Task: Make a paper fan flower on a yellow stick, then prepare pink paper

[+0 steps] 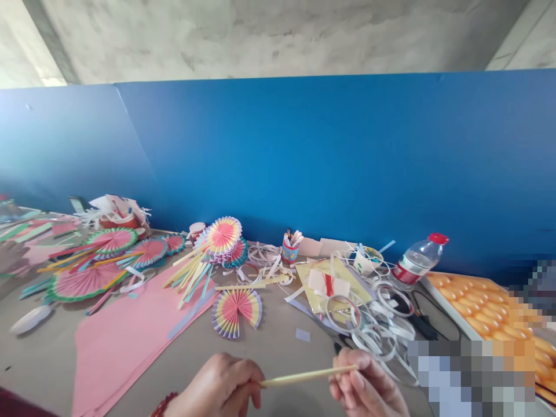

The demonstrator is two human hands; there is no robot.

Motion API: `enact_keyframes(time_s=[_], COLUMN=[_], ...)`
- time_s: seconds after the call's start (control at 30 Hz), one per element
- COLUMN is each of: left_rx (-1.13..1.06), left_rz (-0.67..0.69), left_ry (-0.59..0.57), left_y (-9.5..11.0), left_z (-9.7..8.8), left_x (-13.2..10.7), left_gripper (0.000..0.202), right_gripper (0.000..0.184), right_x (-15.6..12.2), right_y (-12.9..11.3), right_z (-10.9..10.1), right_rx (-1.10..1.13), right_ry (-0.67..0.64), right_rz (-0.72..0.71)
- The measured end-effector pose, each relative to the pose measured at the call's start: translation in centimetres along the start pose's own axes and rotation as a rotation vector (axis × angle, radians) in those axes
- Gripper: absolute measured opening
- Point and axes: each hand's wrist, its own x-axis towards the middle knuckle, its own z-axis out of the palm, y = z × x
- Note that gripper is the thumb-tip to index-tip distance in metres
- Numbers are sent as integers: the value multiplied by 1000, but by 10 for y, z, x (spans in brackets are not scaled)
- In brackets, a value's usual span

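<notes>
Between my two hands a narrow pale yellow paper strip (306, 376) is stretched nearly level above the grey table. My left hand (228, 382), with a red bead bracelet at the wrist, pinches its left end. The fingertips of my right hand (369, 385) grip the other end. Just beyond lies a partly opened pleated paper fan (249, 315), pink with yellow and purple edging. Flat yellow strips (252, 285) rest along its top. A small lavender paper piece (303, 335) lies farther right.
Large pink sheets (125, 336) cover the left, near stacked fans with sticks (91, 284) and another fan pile (223, 237). At right are tangled white paper strips (382, 341), a red-capped bottle (419, 260) and an orange-patterned board (473, 301). A blue partition (278, 150) stands behind.
</notes>
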Motion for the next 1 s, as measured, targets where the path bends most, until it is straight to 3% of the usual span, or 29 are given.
enact_keyframes(time_s=[0.13,0.23,0.37,0.47,0.6,0.7,0.83,0.9,1.0], left_rx=[47,523,666,732,776,791,765,597,371], left_rz=[-84,-98,-158,-173,-164,-115,53,297,373], left_ry=[-58,92,136,135,132,126,145,308,415], left_y=[-35,-70,-104,-118,-129,-125,-90,-65,-32], left_z=[-2,-23,-43,-40,-29,-30,-36,-35,-28], left_x=[11,38,81,100,105,103,89,78,62], left_gripper=[21,20,23,21,23,22,20,19,18], right_gripper=[24,24,21,23,25,26,25,22,15], right_x=[11,15,11,6,6,8,11,10,7], right_y=[-10,-16,-9,0,3,2,3,5,7], right_z=[6,4,-6,-13,-14,-8,1,6,15], right_rx=[-65,-169,-372,-457,-544,-550,-592,-624,-671], right_ry=[130,186,185,135,147,163,38,-13,-72], right_rz=[-72,-141,-143,-107,-89,-101,-136,-178,-305])
